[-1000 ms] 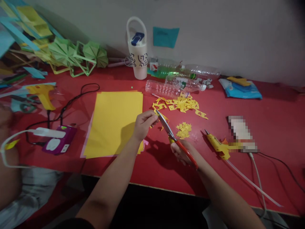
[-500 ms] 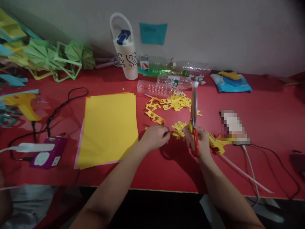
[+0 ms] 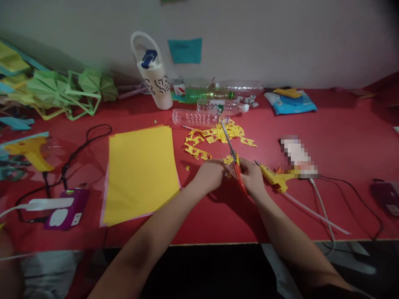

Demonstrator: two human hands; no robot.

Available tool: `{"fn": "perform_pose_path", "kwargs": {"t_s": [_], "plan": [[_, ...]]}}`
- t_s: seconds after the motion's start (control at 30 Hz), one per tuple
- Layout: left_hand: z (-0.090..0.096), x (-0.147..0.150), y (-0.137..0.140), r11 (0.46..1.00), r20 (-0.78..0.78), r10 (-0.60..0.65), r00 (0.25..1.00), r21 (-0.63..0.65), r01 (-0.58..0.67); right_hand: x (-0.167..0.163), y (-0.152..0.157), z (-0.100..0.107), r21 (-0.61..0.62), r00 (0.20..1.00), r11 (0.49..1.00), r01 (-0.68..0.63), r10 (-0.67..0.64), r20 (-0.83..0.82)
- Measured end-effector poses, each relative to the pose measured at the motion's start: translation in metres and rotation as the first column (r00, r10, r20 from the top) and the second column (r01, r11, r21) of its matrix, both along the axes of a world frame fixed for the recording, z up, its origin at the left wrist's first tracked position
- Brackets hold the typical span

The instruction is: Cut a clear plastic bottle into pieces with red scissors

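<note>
My right hand [image 3: 253,177] grips scissors [image 3: 238,172] with red and yellow handles, their blades pointing away and slightly left. Beside it, almost touching, my left hand [image 3: 212,176] is closed with its fingertips pressed together; whatever lies in them is hidden. A small pile of yellow paper stars [image 3: 228,159] is partly covered by both hands and the scissors. Farther back lie yellow paper strips [image 3: 229,132] with star-shaped holes, heaped in front of the bottles. To the left rests a stack of yellow paper [image 3: 140,174] with pink and orange edges showing beneath.
Clear plastic bottles [image 3: 195,118] and a white tumbler [image 3: 158,87] stand or lie along the wall. Right of my hands are a yellow glue gun [image 3: 274,178], a blurred phone-shaped object [image 3: 297,155] and cables. At left are another glue gun [image 3: 33,151] and a purple power strip [image 3: 67,218].
My left hand has moved right and my right hand left, so they now meet over the stars. The scissors have tipped from upright to leaning left and forward. The view has shifted slightly.
</note>
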State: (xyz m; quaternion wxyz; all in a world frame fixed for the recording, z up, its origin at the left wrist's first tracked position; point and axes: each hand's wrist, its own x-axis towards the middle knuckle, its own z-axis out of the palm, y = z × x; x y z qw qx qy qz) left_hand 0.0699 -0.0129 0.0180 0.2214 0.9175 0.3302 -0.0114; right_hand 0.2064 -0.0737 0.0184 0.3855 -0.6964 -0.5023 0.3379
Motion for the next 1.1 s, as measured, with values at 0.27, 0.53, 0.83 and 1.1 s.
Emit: {"fn": "perform_pose_path", "kwargs": {"t_s": [0.27,0.53,0.83,1.1], "plan": [[-0.007,-0.02,-0.022,0.787,0.516,0.566,0.643,-0.572,-0.233,-0.009,-0.006,0.013,-0.093,0.937,0.983,-0.16,0.181,0.298],[-0.025,-0.014,-0.036,0.395,0.406,0.869,0.283,-0.913,0.098,-0.016,-0.038,0.034,-0.042,0.831,0.922,-0.384,0.365,0.419],[-0.017,-0.013,-0.052,0.473,0.447,0.809,0.382,-0.88,0.027,-0.014,-0.066,-0.003,0.217,0.782,0.887,-0.407,0.216,0.585],[-0.014,-0.034,-0.022,0.396,0.396,0.917,0.053,-0.918,0.019,0.059,-0.055,0.027,0.187,0.534,0.894,-0.408,0.068,0.843]]}}
